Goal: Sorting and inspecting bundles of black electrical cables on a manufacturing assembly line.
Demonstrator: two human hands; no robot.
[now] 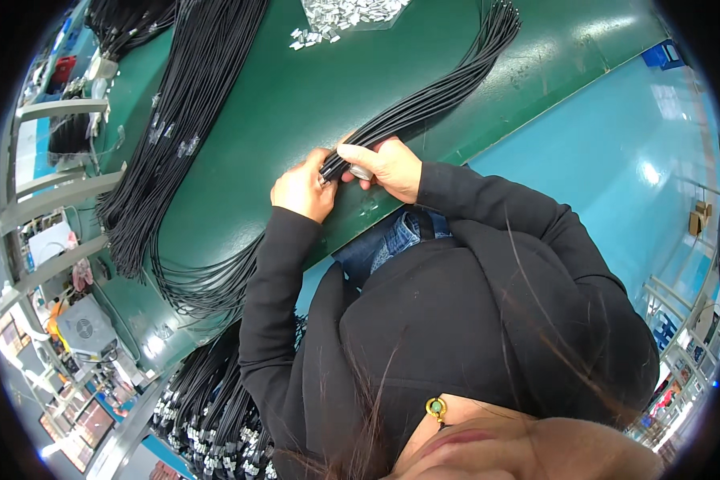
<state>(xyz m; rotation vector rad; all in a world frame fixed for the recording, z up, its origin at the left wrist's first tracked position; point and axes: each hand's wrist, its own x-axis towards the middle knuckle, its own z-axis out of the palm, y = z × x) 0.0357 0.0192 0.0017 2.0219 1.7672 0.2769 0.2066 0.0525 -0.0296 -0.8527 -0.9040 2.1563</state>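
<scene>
A bundle of thin black cables (436,100) lies across the green table and runs from the far right down to my hands. Wrapped round it near its close end is my right hand (396,170), the thumb lying over the cables. Beneath that thumb shows a small pale, shiny piece (361,172) whose kind I cannot make out. My left hand (302,188) is closed at the near tip of the bundle, its fingers curled against the cable ends. The exact hold of the left fingertips is partly hidden.
A clear bag of small white pieces (356,11) lies at the far edge of view, some spilled on the green table (296,96). A long heap of black cables (188,104) stretches along the left. More cables with pale ends (216,424) hang at lower left, beside a metal frame (48,212).
</scene>
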